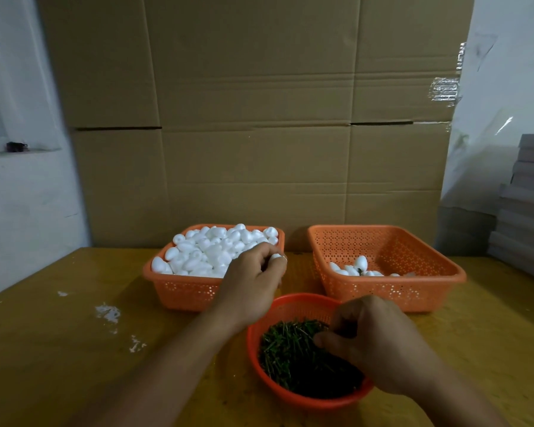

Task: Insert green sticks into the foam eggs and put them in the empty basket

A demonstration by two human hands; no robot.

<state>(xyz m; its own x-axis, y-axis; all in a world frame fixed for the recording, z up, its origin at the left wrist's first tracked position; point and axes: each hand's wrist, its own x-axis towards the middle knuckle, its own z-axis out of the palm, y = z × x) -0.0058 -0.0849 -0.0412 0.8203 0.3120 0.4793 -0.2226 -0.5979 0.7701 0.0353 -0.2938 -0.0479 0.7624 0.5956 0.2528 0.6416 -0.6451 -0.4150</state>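
— Fingers (273, 254) of the left hand (250, 282) are curled round one foam egg (275, 256); only its white tip shows between them, just above the near right corner of the full basket (182, 291).

— And the right hand (373, 343)?

— Down in the round red bowl (293, 302), fingers bent together into the heap of green sticks (290, 349). Thumb and fingertips seem to be closing on a stick, but the hand covers the spot, so I cannot tell whether one is actually pinched.

— So which step is this?

— Picking up the pair, I'd judge: egg already in hand, stick being fished for. Nothing is joined yet.

— Where do the rest of the eggs lie?

— Heaped to the brim in that left orange basket. The right orange basket (438, 260) holds only a few finished eggs (359, 265) along its near wall, one with a dark green bit showing.

— What does the next move call for?

— Separating a single stick from the tangle, then bringing the hands together and pushing the stick's end straight into the egg. Foam is soft; a slanted push would likely tear out the side, and a hard squeeze would dent it.

— Anything else about?

— White foam crumbs (108, 312) on the yellow table (43, 349) to the left, a wall of cardboard boxes (253, 118) behind the baskets, and a grey stack (527, 204) at the right edge.
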